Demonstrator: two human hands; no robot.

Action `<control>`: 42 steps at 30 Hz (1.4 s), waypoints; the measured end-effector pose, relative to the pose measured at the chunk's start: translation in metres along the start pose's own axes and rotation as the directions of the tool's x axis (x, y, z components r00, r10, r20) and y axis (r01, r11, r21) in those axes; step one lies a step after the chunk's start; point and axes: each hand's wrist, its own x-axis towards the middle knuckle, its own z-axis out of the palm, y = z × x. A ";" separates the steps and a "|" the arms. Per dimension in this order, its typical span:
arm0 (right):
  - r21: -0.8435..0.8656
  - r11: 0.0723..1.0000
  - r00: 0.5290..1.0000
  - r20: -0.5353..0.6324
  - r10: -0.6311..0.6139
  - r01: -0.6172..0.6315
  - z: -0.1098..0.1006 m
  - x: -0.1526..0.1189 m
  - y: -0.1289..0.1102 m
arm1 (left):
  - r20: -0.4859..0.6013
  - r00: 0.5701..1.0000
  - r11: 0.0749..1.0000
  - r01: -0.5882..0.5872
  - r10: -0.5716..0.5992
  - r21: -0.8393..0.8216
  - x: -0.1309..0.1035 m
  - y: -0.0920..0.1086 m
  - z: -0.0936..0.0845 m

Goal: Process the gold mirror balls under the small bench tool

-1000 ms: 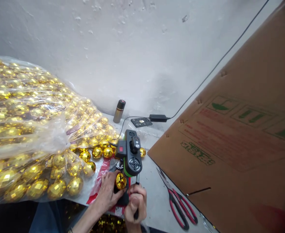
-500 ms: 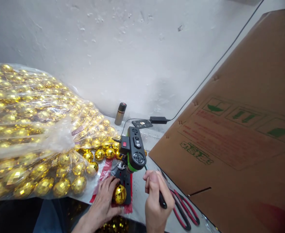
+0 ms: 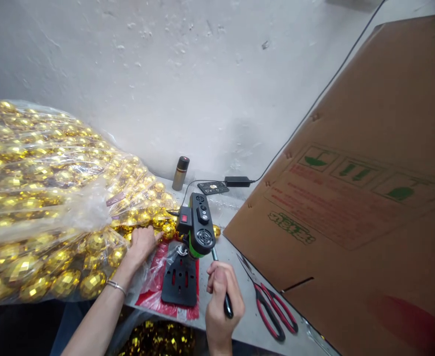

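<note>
My right hand (image 3: 223,296) is wrapped around the black-gripped lever (image 3: 228,305) of a small bench drill press (image 3: 202,225). The drill press has a black body with a green band and a red switch. Its slotted black base plate (image 3: 180,284) is bare, lying on red plastic. To its left, my left hand (image 3: 143,242) reaches among the loose gold mirror balls (image 3: 168,231) at the mouth of a clear bag. One finger stretches against a ball; the other fingertips are partly hidden.
A large clear bag of gold balls (image 3: 35,198) fills the left. Red-handled scissors (image 3: 273,311) lie right of my right hand, by a cardboard box (image 3: 351,198). A spray bottle (image 3: 181,174), phone (image 3: 213,188) and power adapter (image 3: 238,181) stand by the wall. Gold balls (image 3: 158,338) lie below the table edge.
My left hand has left the base plate and moved up-left to the loose balls. The gold ball it held on the plate is gone from there. My right hand stays on the lever.
</note>
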 end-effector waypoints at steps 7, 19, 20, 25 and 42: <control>0.006 1.000 1.000 0.019 0.016 -0.016 -0.001 -0.001 0.003 | 0.033 0.997 0.991 -0.061 0.065 -0.119 -0.024 -0.003 0.004; -0.009 1.000 0.999 0.022 0.027 -0.027 -0.001 0.009 -0.006 | -0.061 0.988 0.719 -0.147 0.145 -0.679 -0.086 0.011 0.066; -0.012 1.000 0.999 0.029 0.025 -0.024 -0.001 0.008 -0.006 | -0.093 0.983 0.730 -0.178 0.157 -0.660 -0.088 0.012 0.071; -0.020 1.000 0.999 0.040 -0.003 0.004 -0.003 0.006 -0.005 | -0.259 0.930 0.723 -0.367 0.262 -0.586 -0.095 0.010 0.091; -0.018 1.000 0.999 0.051 0.007 -0.006 -0.006 0.006 -0.006 | -0.270 0.885 0.685 -0.465 0.379 -0.561 -0.098 0.013 0.099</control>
